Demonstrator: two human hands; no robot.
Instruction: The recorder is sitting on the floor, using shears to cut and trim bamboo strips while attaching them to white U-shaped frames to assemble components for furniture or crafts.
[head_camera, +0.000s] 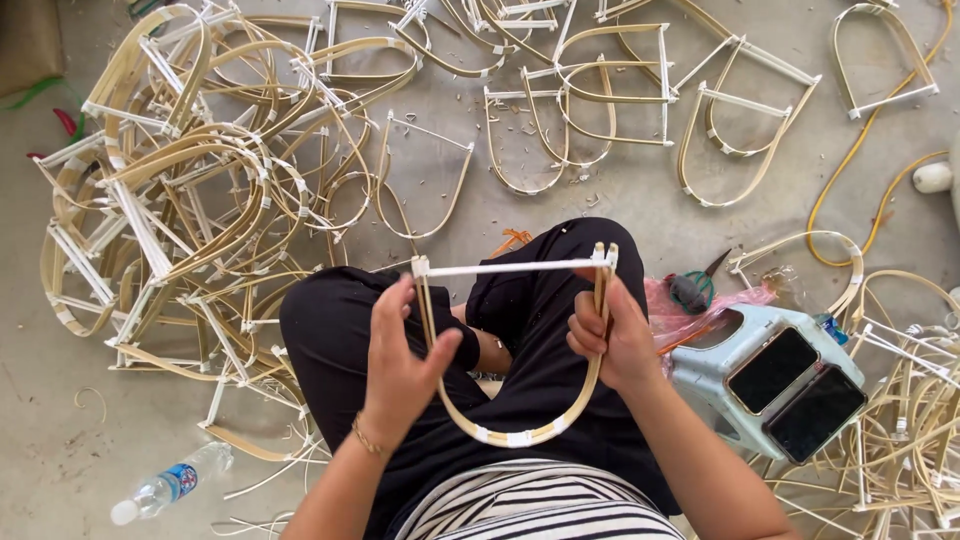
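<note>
I hold a U-shaped bent bamboo frame (520, 436) over my lap, its open end closed by a white crossbar (510, 267). My left hand (400, 365) grips the frame's left strip just below the crossbar's left corner. Around the right strip, close under the right corner, my right hand (610, 335) is closed. The curved bottom of the frame rests against my black trousers (530, 375). White binding wraps both corners and the bottom of the curve.
A big heap of similar bamboo frames (200, 190) lies on the concrete floor at left, more spread along the top (590, 110) and at right (900, 400). A light blue stool (715, 375) with two phones (795, 390) stands at right, green-handled cutters (692, 290) beside it. A water bottle (170, 485) lies lower left.
</note>
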